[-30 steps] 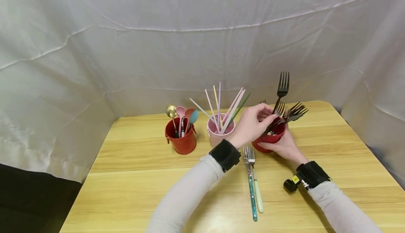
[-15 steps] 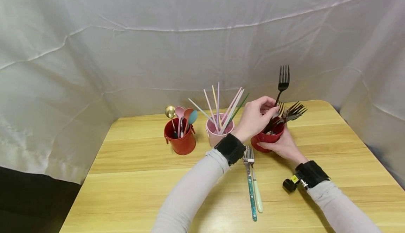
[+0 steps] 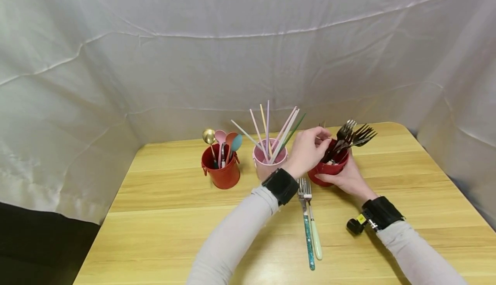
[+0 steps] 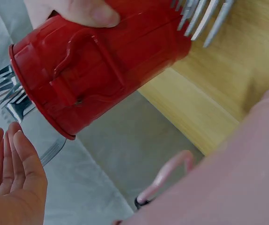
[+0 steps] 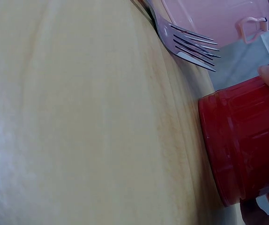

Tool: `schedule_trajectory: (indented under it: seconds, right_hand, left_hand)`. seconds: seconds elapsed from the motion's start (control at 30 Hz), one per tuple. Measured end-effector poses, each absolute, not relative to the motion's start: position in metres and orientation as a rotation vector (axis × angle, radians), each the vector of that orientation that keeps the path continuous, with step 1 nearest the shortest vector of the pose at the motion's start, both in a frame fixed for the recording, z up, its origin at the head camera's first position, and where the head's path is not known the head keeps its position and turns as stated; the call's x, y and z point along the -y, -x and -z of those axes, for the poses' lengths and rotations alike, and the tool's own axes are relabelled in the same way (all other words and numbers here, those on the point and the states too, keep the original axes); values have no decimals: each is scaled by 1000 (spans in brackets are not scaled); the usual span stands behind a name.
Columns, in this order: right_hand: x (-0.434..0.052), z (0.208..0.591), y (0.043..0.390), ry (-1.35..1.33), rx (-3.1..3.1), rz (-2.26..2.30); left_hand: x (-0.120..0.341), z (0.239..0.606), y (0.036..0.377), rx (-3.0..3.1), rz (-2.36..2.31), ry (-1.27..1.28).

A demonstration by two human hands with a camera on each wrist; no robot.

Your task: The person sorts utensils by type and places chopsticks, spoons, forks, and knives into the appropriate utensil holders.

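Note:
In the head view, my right hand (image 3: 351, 182) holds the dark red bucket (image 3: 334, 169) around its side. Its thumb lies along the near wall, also visible in the right wrist view. Several forks (image 3: 345, 135), mostly dark, lean out of this bucket with their tines up. My left hand (image 3: 307, 150) hovers at the bucket's left rim, fingers loosely bent with nothing between them. The left wrist view shows those fingertips (image 4: 18, 133) just off the forks. Two more forks lie side by side on the table, one with a turquoise handle (image 3: 309, 244), the other with a pale green handle (image 3: 316, 238).
Left of the hands stands a pink bucket (image 3: 264, 172) with several thin coloured sticks (image 3: 268, 125). Farther left, a red bucket (image 3: 224, 178) holds several spoons (image 3: 230, 140). A grey cloth (image 3: 232, 69) hangs behind the wooden table (image 3: 162, 233).
The black fork that my left hand pinched above the bucket has gone down among the other forks, and the hand has let go. The right hand keeps its hold on the bucket.

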State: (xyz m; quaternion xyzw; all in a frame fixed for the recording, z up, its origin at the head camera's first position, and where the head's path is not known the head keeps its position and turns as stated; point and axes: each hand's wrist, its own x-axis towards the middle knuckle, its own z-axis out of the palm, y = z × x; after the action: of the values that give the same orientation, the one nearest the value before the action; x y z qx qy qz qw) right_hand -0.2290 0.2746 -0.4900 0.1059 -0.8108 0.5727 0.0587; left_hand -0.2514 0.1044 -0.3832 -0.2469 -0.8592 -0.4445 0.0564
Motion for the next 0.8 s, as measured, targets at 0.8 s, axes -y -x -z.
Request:
schedule_trajectory:
  seconds: [0.8]
  right_hand:
    - [-277, 494, 229, -354, 2409, -1761]
  left_hand:
    - [-73, 403, 192, 2953, 819, 991]
